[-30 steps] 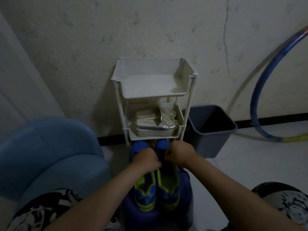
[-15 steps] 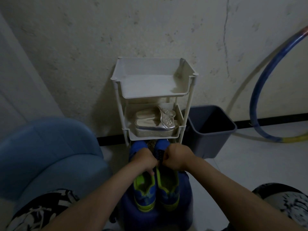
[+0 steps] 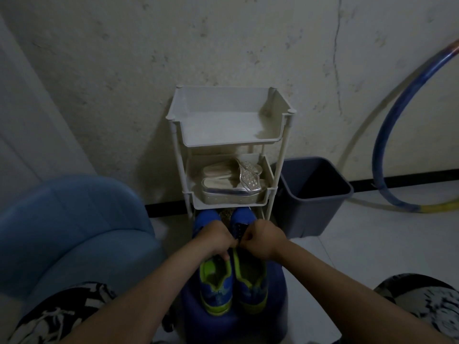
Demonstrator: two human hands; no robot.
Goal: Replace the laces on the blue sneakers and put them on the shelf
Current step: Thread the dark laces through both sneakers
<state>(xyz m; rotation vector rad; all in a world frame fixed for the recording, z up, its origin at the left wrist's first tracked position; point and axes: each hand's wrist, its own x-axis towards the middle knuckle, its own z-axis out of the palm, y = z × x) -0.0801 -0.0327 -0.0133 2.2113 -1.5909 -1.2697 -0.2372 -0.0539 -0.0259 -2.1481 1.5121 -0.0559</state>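
Note:
Two blue sneakers with lime-green linings stand side by side on a blue stool (image 3: pixel 278 316), toes pointing away from me: the left sneaker (image 3: pixel 216 286) and the right sneaker (image 3: pixel 252 284). My left hand (image 3: pixel 214 240) and my right hand (image 3: pixel 265 240) are curled close together over the lacing area of the right sneaker. Both seem to pinch a dark lace, which is mostly hidden under the fingers. The white three-tier shelf (image 3: pixel 178 145) stands just beyond the stool against the wall.
The shelf's top tier holds nothing; silver sandals (image 3: pixel 232 184) lie on the middle tier. A dark grey bin (image 3: pixel 313 194) sits right of the shelf, a blue hoop (image 3: pixel 387 135) leans on the wall, and a blue chair (image 3: pixel 69 232) is at my left.
Both hands stay on the right sneaker's lacing and have shifted only slightly; the view moved a little.

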